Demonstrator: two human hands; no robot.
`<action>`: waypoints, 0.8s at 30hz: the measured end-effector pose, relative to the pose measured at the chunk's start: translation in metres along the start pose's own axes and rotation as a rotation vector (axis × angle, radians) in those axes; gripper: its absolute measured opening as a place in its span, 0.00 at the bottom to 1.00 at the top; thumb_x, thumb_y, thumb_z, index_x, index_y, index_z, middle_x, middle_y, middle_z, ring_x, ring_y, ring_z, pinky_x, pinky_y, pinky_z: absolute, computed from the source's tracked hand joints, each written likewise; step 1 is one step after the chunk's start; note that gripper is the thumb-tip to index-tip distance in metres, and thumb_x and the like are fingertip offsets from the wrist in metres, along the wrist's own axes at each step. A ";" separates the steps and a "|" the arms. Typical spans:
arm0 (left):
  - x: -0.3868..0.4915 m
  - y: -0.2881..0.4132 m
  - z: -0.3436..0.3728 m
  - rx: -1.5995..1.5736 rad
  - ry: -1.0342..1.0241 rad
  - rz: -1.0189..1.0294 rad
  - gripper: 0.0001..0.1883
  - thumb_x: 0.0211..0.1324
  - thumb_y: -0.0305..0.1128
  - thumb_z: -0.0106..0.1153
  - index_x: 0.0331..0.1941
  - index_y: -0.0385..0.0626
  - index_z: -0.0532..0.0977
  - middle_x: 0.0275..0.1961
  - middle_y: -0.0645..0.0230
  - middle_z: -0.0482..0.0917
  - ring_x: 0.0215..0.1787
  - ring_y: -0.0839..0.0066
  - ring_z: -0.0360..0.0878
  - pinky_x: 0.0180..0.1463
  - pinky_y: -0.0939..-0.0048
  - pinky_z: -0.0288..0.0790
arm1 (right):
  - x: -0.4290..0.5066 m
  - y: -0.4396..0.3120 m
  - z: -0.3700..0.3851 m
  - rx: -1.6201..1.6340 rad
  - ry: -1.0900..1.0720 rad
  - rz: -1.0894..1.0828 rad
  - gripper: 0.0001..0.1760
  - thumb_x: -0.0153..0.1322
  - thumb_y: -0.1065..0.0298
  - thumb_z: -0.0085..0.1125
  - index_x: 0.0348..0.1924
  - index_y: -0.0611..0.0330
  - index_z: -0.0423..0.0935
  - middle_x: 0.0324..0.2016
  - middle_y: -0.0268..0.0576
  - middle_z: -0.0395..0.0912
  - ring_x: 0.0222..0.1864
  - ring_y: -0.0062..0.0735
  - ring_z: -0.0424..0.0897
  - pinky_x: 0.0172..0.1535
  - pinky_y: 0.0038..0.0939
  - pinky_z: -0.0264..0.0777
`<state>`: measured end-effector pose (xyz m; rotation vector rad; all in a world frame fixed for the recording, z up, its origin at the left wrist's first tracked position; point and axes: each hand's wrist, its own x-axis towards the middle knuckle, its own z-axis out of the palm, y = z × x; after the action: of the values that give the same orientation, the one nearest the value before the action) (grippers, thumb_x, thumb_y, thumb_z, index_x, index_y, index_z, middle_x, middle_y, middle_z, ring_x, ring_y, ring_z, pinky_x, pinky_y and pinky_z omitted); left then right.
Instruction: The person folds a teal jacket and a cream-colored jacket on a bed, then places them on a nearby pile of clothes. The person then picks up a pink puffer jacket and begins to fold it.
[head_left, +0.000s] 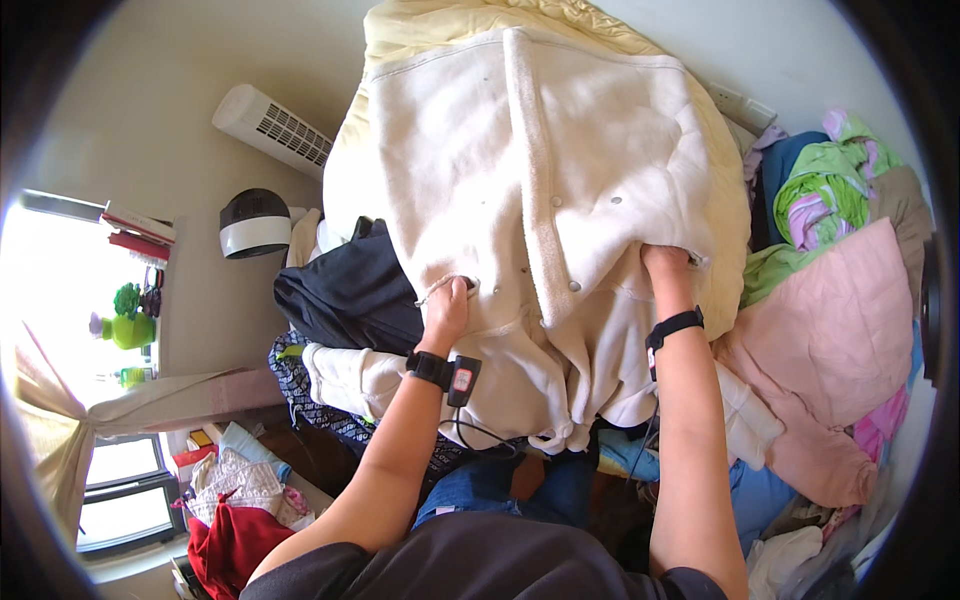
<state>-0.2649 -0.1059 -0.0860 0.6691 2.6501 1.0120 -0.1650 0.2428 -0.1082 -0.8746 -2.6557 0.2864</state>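
A cream fleece jacket (450, 165) lies spread before me with its straight hem at the far side. A plush-edged front placket runs down its middle, with several snap buttons beside it. My left hand (448, 306) grips the edge of a pocket-like opening on the left, its fingertips partly hidden by the cloth. On the right, my right hand (665, 261) reaches into a matching opening, where the fabric covers its fingers. The near part of the jacket is bunched in folds, and its sleeves (352, 379) stick out on both sides.
Beneath the jacket is a pale yellow quilt (724, 195). Black cloth (352, 289) lies at its left. A pink padded garment (832, 330) and a green-and-pink bundle (821, 191) are piled right. A white tower appliance (274, 127) stands far left. Thin cables hang near both wrists.
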 end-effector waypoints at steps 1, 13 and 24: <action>0.003 -0.003 0.000 0.104 -0.058 -0.015 0.13 0.56 0.32 0.41 0.31 0.35 0.74 0.35 0.46 0.77 0.40 0.47 0.74 0.46 0.54 0.66 | 0.004 0.000 0.001 0.002 0.005 0.007 0.28 0.70 0.57 0.41 0.62 0.56 0.60 0.63 0.50 0.58 0.65 0.47 0.55 0.66 0.39 0.48; -0.004 0.017 -0.014 0.377 -0.198 0.383 0.19 0.48 0.32 0.48 0.45 0.40 0.74 0.48 0.47 0.74 0.52 0.49 0.70 0.59 0.54 0.62 | 0.016 -0.006 0.012 0.045 0.068 0.016 0.28 0.70 0.59 0.40 0.62 0.57 0.60 0.62 0.51 0.58 0.65 0.47 0.55 0.65 0.39 0.49; 0.040 -0.026 0.036 0.420 0.342 0.562 0.16 0.55 0.37 0.46 0.43 0.43 0.77 0.51 0.52 0.76 0.57 0.53 0.70 0.62 0.54 0.60 | 0.020 -0.004 0.014 0.060 0.096 0.020 0.27 0.70 0.61 0.40 0.62 0.58 0.60 0.62 0.52 0.58 0.65 0.48 0.55 0.65 0.39 0.50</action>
<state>-0.2956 -0.0824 -0.1318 1.5182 3.0888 0.7270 -0.1875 0.2507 -0.1148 -0.8741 -2.5381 0.3196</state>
